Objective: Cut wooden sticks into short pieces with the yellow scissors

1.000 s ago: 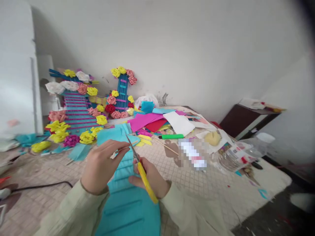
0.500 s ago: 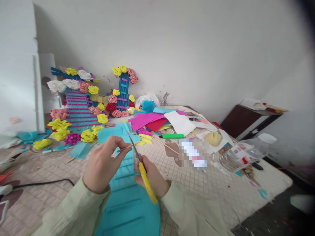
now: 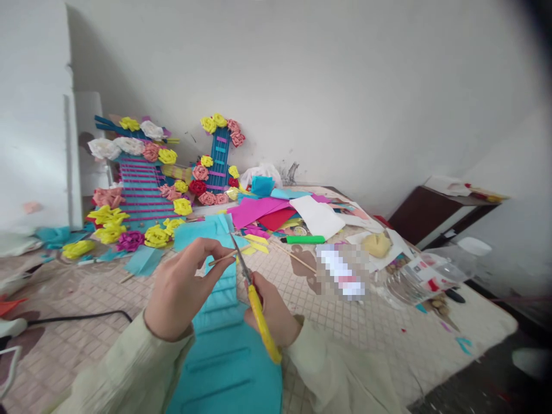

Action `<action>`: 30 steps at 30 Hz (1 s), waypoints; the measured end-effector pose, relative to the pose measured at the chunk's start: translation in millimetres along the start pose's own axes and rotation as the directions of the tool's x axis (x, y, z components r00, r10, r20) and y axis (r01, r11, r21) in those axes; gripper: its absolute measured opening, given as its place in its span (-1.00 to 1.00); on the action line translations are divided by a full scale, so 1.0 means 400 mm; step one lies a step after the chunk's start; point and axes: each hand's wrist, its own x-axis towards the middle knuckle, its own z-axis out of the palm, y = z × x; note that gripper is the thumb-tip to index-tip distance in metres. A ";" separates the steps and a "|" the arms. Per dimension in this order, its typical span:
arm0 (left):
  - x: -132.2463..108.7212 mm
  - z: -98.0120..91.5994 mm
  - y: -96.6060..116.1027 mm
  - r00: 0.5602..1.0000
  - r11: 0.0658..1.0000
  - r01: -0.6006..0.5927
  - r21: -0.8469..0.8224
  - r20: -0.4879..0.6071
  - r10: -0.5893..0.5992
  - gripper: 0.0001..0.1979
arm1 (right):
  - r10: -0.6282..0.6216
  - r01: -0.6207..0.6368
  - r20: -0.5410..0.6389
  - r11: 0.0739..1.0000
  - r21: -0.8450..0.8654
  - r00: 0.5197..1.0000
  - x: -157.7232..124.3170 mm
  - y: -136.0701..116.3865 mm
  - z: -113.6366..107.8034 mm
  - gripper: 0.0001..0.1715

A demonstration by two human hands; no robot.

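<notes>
Between thumb and forefinger, my left hand (image 3: 183, 287) pinches a thin wooden stick (image 3: 224, 259). My right hand (image 3: 273, 313) grips scissors (image 3: 259, 316) with yellow handles, their blades pointing up and left at the stick's right end. The blades look close together on the stick; whether they cut into it I cannot tell. Below both hands lies a turquoise paper-covered shape (image 3: 228, 368) with raised ridges across it, partly hidden by my hands and sleeves.
Two panels with paper flowers, a wide one (image 3: 142, 190) and a narrow one (image 3: 219, 158), lean at the back. Coloured paper sheets (image 3: 254, 211), a green marker (image 3: 304, 239), another stick (image 3: 297, 257) and a clear plastic bottle (image 3: 431, 276) lie rightward. A black cable (image 3: 81, 316) runs left.
The view has shifted slightly, so the background sits a little further right. My hands keep the same hold on stick and scissors, and the blades seem a little closer together.
</notes>
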 end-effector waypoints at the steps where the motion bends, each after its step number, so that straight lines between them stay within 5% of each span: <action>1: 0.001 -0.001 0.000 1.000 1.000 -0.007 -0.012 0.019 0.007 -0.88 | -0.008 0.008 -0.004 1.000 0.008 1.000 0.000 -0.002 0.001 -0.72; 10: 0.009 -0.010 -0.013 0.989 0.992 -0.109 -0.056 0.091 0.114 -0.87 | -0.027 0.028 -0.026 0.999 0.023 0.999 0.001 -0.001 0.007 -0.71; 19: 0.018 -0.029 0.004 0.990 0.993 -0.038 -0.108 0.133 0.053 -0.84 | -0.065 0.065 -0.023 0.998 -0.010 0.998 0.000 0.001 0.005 -0.69; 30: 0.026 -0.068 0.026 0.983 0.982 0.020 -0.187 0.183 0.015 -0.89 | -0.228 0.207 -0.151 0.968 -0.142 0.962 0.000 0.021 0.006 -0.68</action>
